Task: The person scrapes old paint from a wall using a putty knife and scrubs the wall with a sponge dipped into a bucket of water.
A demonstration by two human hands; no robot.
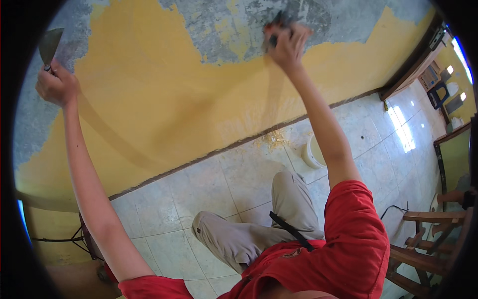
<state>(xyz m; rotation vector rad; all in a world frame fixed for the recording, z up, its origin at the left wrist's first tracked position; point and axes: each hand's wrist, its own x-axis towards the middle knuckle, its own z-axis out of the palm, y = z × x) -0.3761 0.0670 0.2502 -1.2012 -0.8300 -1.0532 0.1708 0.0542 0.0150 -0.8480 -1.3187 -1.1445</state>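
Observation:
My left hand grips the handle of a putty knife, its broad blade pointing up in front of a grey bare patch at the wall's left. Higher on the right, my right hand is closed around a blurred black and orange hand tool; its exact kind cannot be told. That tool is at the grey stripped area of the wall, where streaks of yellow paint show. Below it spreads the yellow painted wall with ragged paint edges.
Paint scrapings lie on the tiled floor along the wall's foot. Beside them stands a white bucket, partly behind my right arm. Wooden furniture is at lower right, with part of another person's limb near it. A doorway opens at upper right.

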